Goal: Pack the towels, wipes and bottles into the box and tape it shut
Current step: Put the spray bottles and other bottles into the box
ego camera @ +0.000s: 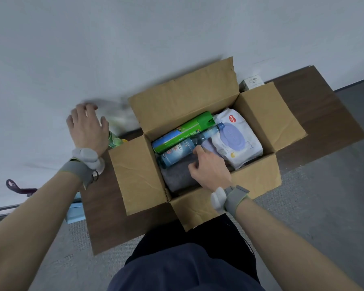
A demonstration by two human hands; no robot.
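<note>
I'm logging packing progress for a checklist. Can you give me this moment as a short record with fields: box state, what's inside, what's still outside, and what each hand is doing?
box: cardboard box on a brown table, all flaps open, no tape
inside: green spray can, blue bottle, wipes pack, grey towel
outside: green bottle left of the box, partly hidden
left hand: open, over the green bottle, blurred
right hand: inside the box, fingers curled at the blue bottle and towel; grasp unclear
</note>
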